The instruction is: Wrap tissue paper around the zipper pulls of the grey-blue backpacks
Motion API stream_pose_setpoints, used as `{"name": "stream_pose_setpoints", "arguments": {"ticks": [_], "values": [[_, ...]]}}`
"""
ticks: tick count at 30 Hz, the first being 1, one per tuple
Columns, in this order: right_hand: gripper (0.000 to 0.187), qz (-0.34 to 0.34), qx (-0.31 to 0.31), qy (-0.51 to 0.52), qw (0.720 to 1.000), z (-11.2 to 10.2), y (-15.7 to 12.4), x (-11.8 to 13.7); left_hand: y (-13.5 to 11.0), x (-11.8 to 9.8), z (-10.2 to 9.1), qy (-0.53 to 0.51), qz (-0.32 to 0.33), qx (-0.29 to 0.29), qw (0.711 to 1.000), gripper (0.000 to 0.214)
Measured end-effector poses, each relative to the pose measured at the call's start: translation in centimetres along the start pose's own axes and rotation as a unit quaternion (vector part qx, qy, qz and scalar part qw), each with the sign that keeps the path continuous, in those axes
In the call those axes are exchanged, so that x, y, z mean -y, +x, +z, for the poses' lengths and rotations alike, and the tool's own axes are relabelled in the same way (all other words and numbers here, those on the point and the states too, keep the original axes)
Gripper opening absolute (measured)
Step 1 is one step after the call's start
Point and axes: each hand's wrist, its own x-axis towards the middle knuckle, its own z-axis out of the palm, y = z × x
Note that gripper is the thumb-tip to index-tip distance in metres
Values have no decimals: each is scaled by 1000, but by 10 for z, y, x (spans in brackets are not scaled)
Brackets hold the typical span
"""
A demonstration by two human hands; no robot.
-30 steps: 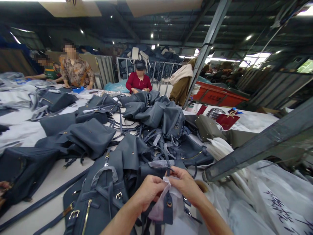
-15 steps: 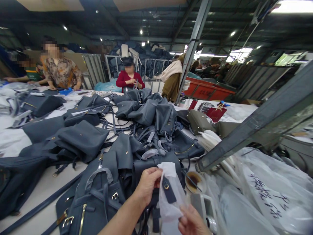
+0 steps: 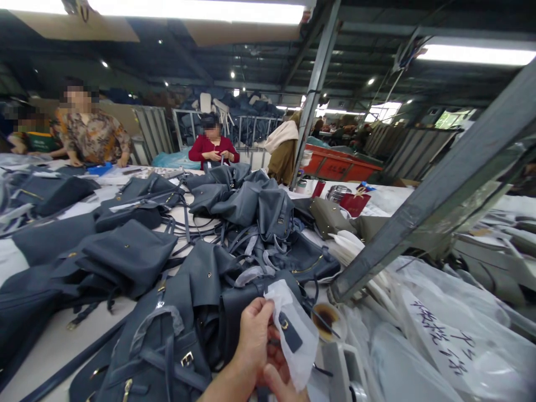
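Observation:
My left hand (image 3: 256, 330) is closed, with thumb and fingers pinching the upper left edge of a translucent white wrapping sheet (image 3: 305, 326). Seen on or through the sheet is a dark blue leather tab (image 3: 290, 334) with a small gold-coloured clasp. Just below, at the bottom edge, my right hand (image 3: 283, 385) is beside the sheet's lower end; its thumb shows, but most of its fingers are hidden. Behind the hands lies a dark blue bag (image 3: 240, 293). At the left is a dark blue backpack (image 3: 167, 360) with buckles and a wrapped handle.
More dark blue bags (image 3: 245, 204) are heaped across the table. A cup of brown liquid (image 3: 328, 321) stands right of the hands, near a grey box-like object (image 3: 341, 363). A slanting metal post (image 3: 402, 218) and plastic bags (image 3: 444, 329) occupy the right. Several people sit or stand opposite.
My right hand has moved left, closer to my left hand, and no longer stretches the sheet downward. The sheet now hangs looser and shorter. The camera view has shifted slightly.

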Motion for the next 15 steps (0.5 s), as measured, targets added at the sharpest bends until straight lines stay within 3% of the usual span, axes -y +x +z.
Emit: {"name": "stream_pose_setpoints", "arguments": {"ticks": [2,6,10,15], "values": [[56,-32,-34,-18,999,-4,5,10,0,0,0,-7,-7,10,1000,42],[45,-17,-95,-42,994,-16,13,20,-2,4,-4,13,2,49,999,41],[47,-27,-145,23,989,-20,15,20,-6,3,-7,16,-3,85,996,36],[55,-18,-160,72,984,-20,1,13,-1,-12,-5,59,16,74,995,25]]}}
